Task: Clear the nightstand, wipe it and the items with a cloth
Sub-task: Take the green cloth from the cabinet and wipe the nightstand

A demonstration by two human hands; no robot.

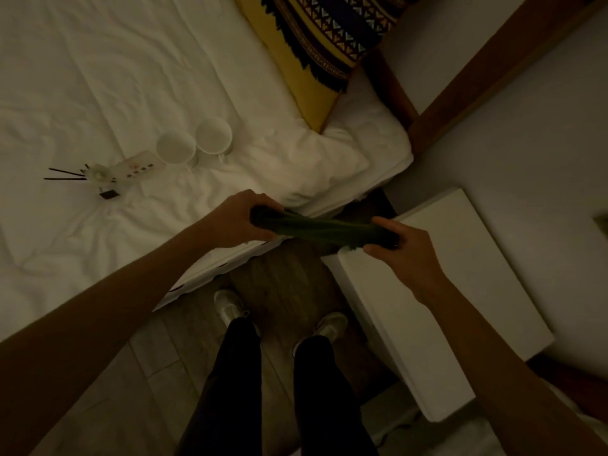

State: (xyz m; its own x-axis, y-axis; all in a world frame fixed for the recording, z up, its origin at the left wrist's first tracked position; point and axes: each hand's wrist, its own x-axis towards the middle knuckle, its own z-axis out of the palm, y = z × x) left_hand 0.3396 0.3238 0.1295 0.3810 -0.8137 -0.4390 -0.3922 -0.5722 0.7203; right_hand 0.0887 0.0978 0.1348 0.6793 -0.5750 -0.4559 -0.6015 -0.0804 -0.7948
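A dark green cloth [320, 229] is stretched between both hands above the gap between bed and nightstand. My left hand [238, 218] grips its left end and my right hand [406, 250] grips its right end. The white nightstand [460, 291] stands at the right with a bare top. On the white bed [98, 77] lie two white cups [194, 144], a white power strip [136, 166], a small reed diffuser with dark sticks [95, 174] and a small dark square item [108, 194].
A yellow cushion with a dark patterned, fringed throw [316, 41] lies at the head of the bed beside a white pillow [362, 139]. A wooden headboard [493, 70] runs along the wall. My legs and white shoes [279, 317] stand on the wooden floor.
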